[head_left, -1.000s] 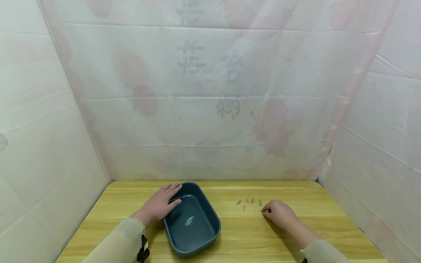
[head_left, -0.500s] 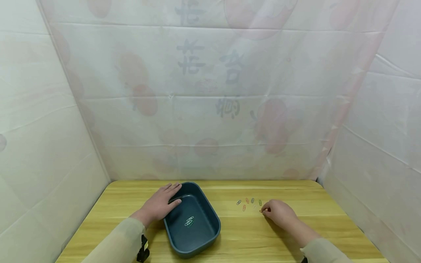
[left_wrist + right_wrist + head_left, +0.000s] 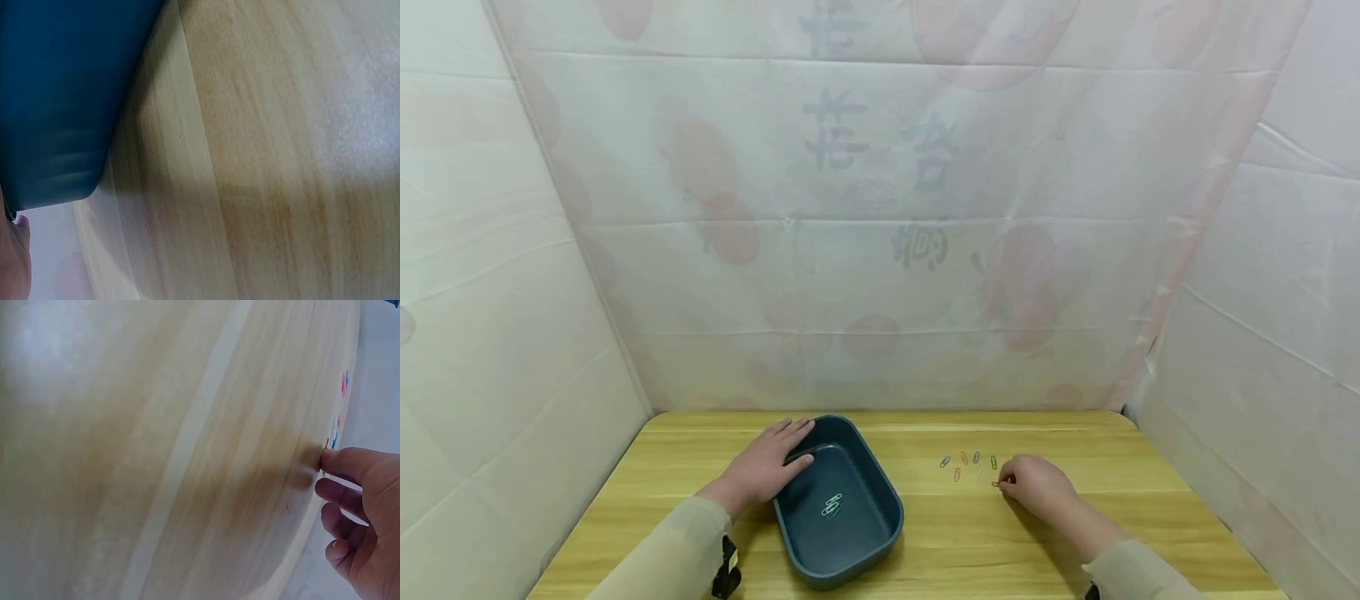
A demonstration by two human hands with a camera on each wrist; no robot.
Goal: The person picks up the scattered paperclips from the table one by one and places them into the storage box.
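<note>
A dark teal plastic bin sits on the wooden table, with two or three paper clips lying inside it. My left hand rests flat on the bin's far-left rim, fingers straight. My right hand is on the table to the right of the bin, its fingertips pinching a small red-orange paper clip. In the right wrist view the clip stands against the fingertip, the other fingers curled below. The left wrist view shows only the bin's outer wall.
Several coloured paper clips lie loose on the table just beyond my right hand. White sheeted walls close in the table at the back and on both sides. Bare wood lies in front of the bin.
My right hand has drawn very slightly back toward me with the clip at its fingertips. The left hand and the bin have not moved.
</note>
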